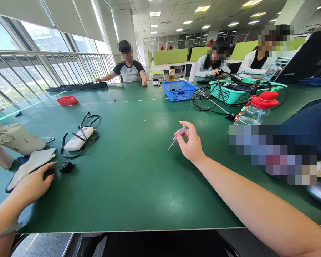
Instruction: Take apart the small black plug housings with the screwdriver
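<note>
My right hand (191, 142) is raised over the middle of the green table (117, 192), its fingers closed round a small screwdriver (178, 137) whose metal tip points down and left. At the left, my left hand (36, 182) is closed on a small black object (48, 172), mostly covered by the fingers. Just right of that hand lies a black block-like piece (66, 167). A white cloth-like item (33, 166) lies beside and partly behind the left hand.
A white power bank (79, 139) with a black strap, a cream bag (21, 137) and a red tray (67, 100) are at left. Farther back stand a blue basket (179, 91) and a green basket (230, 93) with cables. A red-lidded bottle (253, 112) is right; several people sit beyond.
</note>
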`<control>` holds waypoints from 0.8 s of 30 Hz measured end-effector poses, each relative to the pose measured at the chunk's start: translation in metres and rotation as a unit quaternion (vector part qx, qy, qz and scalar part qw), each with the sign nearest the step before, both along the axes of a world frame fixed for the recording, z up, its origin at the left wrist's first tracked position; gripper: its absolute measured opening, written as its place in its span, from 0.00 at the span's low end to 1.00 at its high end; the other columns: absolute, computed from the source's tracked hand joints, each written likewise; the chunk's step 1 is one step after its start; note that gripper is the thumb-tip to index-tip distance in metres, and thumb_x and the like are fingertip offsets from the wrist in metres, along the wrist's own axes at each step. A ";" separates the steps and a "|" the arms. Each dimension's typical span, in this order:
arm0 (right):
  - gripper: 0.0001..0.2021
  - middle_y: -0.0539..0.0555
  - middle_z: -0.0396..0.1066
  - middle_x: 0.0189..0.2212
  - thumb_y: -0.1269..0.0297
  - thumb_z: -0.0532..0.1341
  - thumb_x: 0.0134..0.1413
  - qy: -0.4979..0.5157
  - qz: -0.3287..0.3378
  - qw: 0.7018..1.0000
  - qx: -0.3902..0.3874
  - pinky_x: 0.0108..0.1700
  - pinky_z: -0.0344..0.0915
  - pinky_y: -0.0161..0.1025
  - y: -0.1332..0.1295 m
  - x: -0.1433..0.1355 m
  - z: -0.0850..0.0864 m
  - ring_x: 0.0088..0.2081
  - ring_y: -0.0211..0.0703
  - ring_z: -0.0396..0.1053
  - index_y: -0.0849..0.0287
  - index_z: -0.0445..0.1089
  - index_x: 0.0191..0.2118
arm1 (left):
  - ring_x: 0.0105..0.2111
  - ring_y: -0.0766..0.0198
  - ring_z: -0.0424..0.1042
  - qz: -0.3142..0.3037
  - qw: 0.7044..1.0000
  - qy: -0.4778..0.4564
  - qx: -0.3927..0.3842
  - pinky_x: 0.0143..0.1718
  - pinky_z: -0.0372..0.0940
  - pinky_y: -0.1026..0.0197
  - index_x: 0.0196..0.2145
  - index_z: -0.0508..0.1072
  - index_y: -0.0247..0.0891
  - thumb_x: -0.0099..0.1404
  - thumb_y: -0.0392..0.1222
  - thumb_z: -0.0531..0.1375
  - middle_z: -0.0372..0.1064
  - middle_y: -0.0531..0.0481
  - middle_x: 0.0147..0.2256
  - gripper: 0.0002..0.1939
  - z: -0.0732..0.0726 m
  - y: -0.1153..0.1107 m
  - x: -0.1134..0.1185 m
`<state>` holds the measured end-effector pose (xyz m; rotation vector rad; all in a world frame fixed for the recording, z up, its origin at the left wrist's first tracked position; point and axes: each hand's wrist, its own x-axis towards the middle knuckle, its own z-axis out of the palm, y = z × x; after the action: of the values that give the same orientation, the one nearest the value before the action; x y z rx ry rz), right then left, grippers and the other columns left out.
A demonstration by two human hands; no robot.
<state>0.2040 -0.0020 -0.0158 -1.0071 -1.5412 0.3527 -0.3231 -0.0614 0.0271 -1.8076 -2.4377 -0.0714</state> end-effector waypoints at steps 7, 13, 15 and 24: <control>0.20 0.50 0.76 0.34 0.66 0.57 0.59 0.000 0.000 1.000 0.008 0.44 0.74 0.49 0.000 0.000 0.000 0.34 0.43 0.76 0.51 0.58 0.56 | 0.53 0.42 0.73 0.091 0.988 -0.106 0.071 0.53 0.67 0.42 0.63 0.64 0.40 0.59 0.48 0.54 0.71 0.37 0.56 0.34 0.021 -0.005 0.030; 0.20 0.50 0.76 0.34 0.67 0.58 0.58 0.001 -0.006 1.000 -0.003 0.44 0.74 0.50 -0.002 -0.001 0.002 0.35 0.44 0.77 0.52 0.58 0.56 | 0.51 0.44 0.74 -0.015 0.998 -0.047 0.045 0.53 0.67 0.46 0.63 0.63 0.41 0.62 0.50 0.52 0.73 0.42 0.54 0.33 0.024 -0.005 0.061; 0.20 0.50 0.76 0.34 0.67 0.58 0.58 0.001 -0.004 1.000 -0.002 0.43 0.74 0.50 -0.003 -0.001 0.002 0.34 0.45 0.77 0.52 0.58 0.56 | 0.46 0.45 0.76 -0.036 0.999 -0.019 0.004 0.49 0.68 0.49 0.64 0.64 0.39 0.62 0.49 0.50 0.76 0.42 0.48 0.33 0.021 -0.002 0.064; 0.20 0.50 0.77 0.34 0.67 0.58 0.59 -0.006 -0.003 1.000 0.008 0.42 0.75 0.48 -0.001 0.000 0.002 0.35 0.44 0.77 0.51 0.58 0.57 | 0.45 0.46 0.75 -0.042 0.999 -0.002 -0.002 0.46 0.68 0.51 0.63 0.64 0.36 0.63 0.47 0.48 0.76 0.38 0.48 0.32 0.012 0.000 0.056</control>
<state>0.2039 -0.0035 -0.0139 -1.0025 -1.5495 0.3311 -0.2668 -0.0617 0.0394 -1.9119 -2.3662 -0.0785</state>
